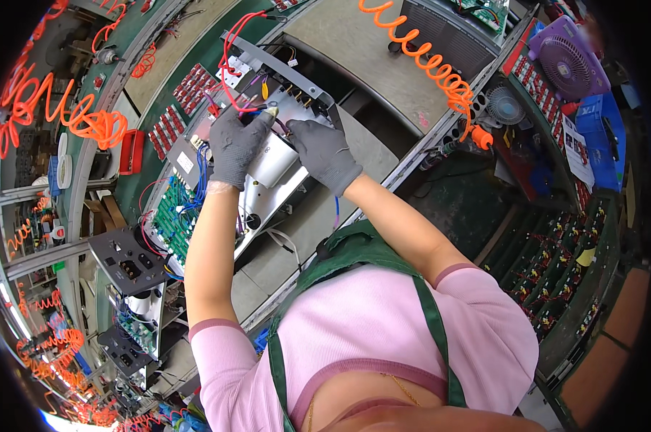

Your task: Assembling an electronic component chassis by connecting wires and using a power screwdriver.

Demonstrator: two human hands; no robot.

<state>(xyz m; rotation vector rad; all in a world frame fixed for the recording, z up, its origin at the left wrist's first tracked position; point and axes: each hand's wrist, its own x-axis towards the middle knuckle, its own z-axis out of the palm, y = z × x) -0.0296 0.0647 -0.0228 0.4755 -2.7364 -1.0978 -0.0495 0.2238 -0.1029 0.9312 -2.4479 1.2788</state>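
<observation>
Bench [365,140], L hand [233,149], R hand [322,154], palms-dn

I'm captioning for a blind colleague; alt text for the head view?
Gloved left hand and right hand work by a red wire over an open metal chassis with a silver cylinder; a green circuit board lies left.

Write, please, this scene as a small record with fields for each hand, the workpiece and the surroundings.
Left hand: gray-gloved, fingers by the red cable; exact grip unclear
Right hand: gray-gloved, fingertips near the silver cylinder; grip unclear
Workpiece: open metal chassis with green circuit board
Surroundings: orange coiled hose, purple fan
</observation>
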